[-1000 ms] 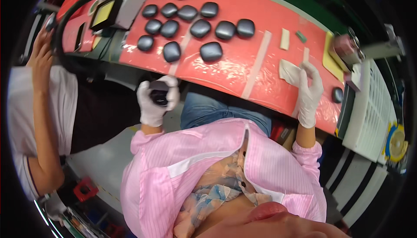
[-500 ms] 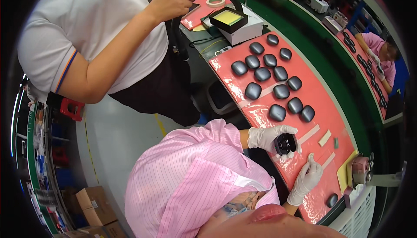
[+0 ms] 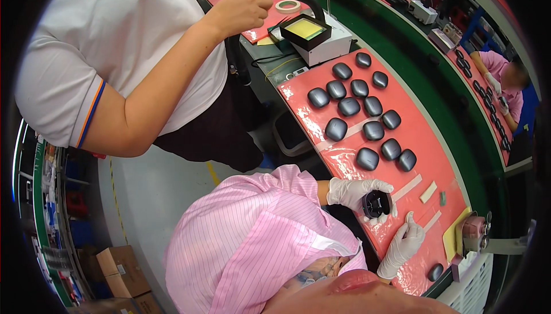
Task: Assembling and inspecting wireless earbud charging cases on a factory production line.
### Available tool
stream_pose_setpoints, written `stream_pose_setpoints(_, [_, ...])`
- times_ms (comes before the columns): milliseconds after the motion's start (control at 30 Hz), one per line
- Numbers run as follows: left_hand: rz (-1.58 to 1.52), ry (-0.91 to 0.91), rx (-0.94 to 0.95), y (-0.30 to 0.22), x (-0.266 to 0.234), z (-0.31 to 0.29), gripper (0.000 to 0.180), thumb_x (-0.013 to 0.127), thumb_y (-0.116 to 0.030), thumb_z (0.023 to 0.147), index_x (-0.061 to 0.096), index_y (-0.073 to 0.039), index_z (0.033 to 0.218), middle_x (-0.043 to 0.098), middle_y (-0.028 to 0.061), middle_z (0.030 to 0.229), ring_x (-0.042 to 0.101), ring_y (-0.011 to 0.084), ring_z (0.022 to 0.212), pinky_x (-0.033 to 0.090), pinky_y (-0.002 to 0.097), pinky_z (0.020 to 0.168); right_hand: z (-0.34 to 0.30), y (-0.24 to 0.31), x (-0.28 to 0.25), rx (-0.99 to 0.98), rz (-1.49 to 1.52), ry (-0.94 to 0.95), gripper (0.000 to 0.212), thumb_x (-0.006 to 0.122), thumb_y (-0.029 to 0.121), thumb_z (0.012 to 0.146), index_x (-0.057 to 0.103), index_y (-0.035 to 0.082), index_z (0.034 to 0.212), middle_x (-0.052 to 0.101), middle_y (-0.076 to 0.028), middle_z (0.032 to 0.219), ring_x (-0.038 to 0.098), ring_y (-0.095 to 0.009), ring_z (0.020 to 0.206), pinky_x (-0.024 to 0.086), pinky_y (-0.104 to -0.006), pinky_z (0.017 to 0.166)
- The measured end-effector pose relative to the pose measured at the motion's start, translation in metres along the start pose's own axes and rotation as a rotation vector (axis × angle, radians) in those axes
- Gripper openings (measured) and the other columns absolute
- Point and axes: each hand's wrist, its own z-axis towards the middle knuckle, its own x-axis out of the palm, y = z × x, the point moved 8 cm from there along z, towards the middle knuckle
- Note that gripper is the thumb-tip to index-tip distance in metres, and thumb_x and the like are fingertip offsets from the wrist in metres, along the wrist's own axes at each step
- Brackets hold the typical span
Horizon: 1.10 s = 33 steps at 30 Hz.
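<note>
My left hand (image 3: 351, 193), in a white glove, is wrapped round an opened dark earbud case (image 3: 377, 204). The hollowed inside of the case faces up. A little nearer, over the table's front part, my gloved right hand (image 3: 403, 244) has its fingers curled and the fingertips together. Whether anything small is pinched there is too fine to see. Several closed grey earbud cases (image 3: 373, 131) lie spread over the red mat (image 3: 356, 176) beyond my left hand. One more closed case (image 3: 435, 272) lies to the right of my right hand.
Pale and green small blocks (image 3: 428, 192) lie on the mat beside tape strips. Yellow sheets (image 3: 453, 235) and a metal-and-pink device (image 3: 475, 229) stand at the right edge. At back left, a standing person (image 3: 138, 67) holds a grey case near a white box (image 3: 325, 46). A green conveyor (image 3: 413, 90) runs behind.
The view has shifted slightly. My left hand keeps the opened case, tilted a little differently. My right hand stays almost in place. The standing person's grey case has come further into view.
</note>
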Motion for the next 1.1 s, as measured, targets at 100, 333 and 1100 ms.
stream_pose_setpoints(100, [-0.001, 0.005, -0.015, 0.000, 0.002, -0.002, 0.060, 0.044, -0.053, 0.090, 0.062, 0.002, 0.107, 0.067, 0.0160, 0.086, 0.066, 0.0233, 0.064, 0.052, 0.0275, 0.049, 0.001, 0.000, 0.000, -0.003, -0.003, -0.001, 0.030, 0.062, -0.004, 0.080, 0.066, 0.006, 0.108, 0.053, -0.009, 0.075, 0.050, -0.025, 0.075, 0.044, -0.0373, 0.071])
stream_pose_setpoints(333, [-0.005, 0.002, -0.047, 0.001, 0.003, -0.002, 0.059, 0.043, -0.051, 0.092, 0.060, 0.003, 0.109, 0.067, 0.0158, 0.086, 0.067, 0.0235, 0.065, 0.052, 0.0279, 0.051, 0.001, 0.000, -0.001, 0.007, 0.010, -0.006, 0.031, 0.062, -0.004, 0.079, 0.067, 0.006, 0.107, 0.053, -0.009, 0.075, 0.050, -0.025, 0.075, 0.044, -0.0373, 0.071])
stream_pose_setpoints(1100, [-0.074, 0.056, -0.037, 0.004, -0.003, 0.005, 0.061, 0.043, -0.054, 0.092, 0.061, 0.002, 0.109, 0.068, 0.0174, 0.086, 0.067, 0.0255, 0.067, 0.051, 0.0308, 0.050, 0.001, -0.007, -0.001, 0.056, 0.102, 0.022, 0.033, 0.061, -0.005, 0.080, 0.067, 0.005, 0.110, 0.051, -0.010, 0.073, 0.048, -0.025, 0.071, 0.042, -0.0374, 0.070])
